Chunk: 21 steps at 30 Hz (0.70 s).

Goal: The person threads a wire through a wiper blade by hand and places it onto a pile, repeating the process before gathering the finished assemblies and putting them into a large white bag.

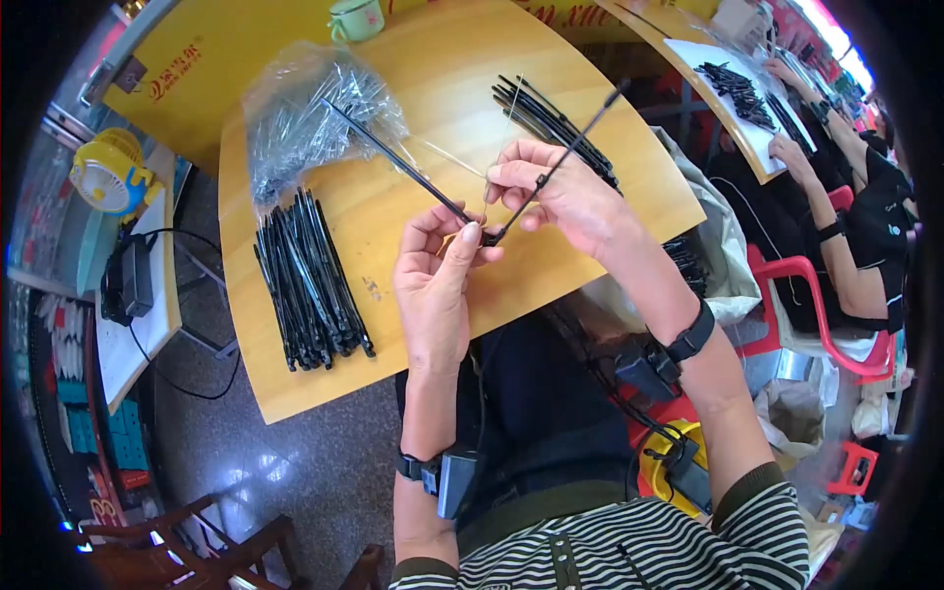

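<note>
Stripes run over my shirt (590,556), and my dark pants (551,433) show in front of it. I have a black band on each wrist. My left hand (433,275) is closed in a pinch, thumb and fingers gripping the low end of a black stick (393,158). That stick leans up and away to the left, over the counter (295,393). A second stick (580,135) leans up to the right, across my right hand (570,202). The two sticks come close at my left thumb; I cannot tell if they are joined. My right hand is closed too, with thumb and finger pinching a thin pale string (452,159).

A big pile (310,285) of black sticks lies on the counter to the left of my hands. Past my right hand lies another pile (556,128). A clear bag (324,108), crinkly and full, sits behind the big pile. At the far edge is a green cup (356,20).

Off to the right, another person (855,206) has both hands at a white board (762,147) with more black sticks (737,95).
</note>
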{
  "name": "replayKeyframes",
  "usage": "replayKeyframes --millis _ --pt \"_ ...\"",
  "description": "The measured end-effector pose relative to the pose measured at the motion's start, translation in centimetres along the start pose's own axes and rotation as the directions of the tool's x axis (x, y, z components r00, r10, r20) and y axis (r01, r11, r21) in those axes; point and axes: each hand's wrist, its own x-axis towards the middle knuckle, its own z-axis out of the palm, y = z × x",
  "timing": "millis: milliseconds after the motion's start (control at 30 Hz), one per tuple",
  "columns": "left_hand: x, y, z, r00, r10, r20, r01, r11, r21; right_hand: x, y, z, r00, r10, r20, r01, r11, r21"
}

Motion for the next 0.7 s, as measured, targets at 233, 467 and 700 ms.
replayKeyframes --millis 233,467,700 --pt "0.5 -0.6 -0.4 0.999 0.026 -0.045 -0.024 0.999 0.041 -1.3 -0.6 -0.3 0.985 -0.112 0.131 0.124 0.988 -0.093" --pt "0.6 -0.6 -0.3 0.998 0.042 -0.05 -0.039 0.998 0.053 -1.9 -1.4 -0.6 0.957 -0.179 0.228 0.217 0.964 -0.156" --pt "0.3 -0.3 0.0 1.0 0.001 -0.006 0.0 0.992 0.124 -1.4 -2.2 -0.9 0.972 -0.216 0.092 0.219 0.975 -0.032"
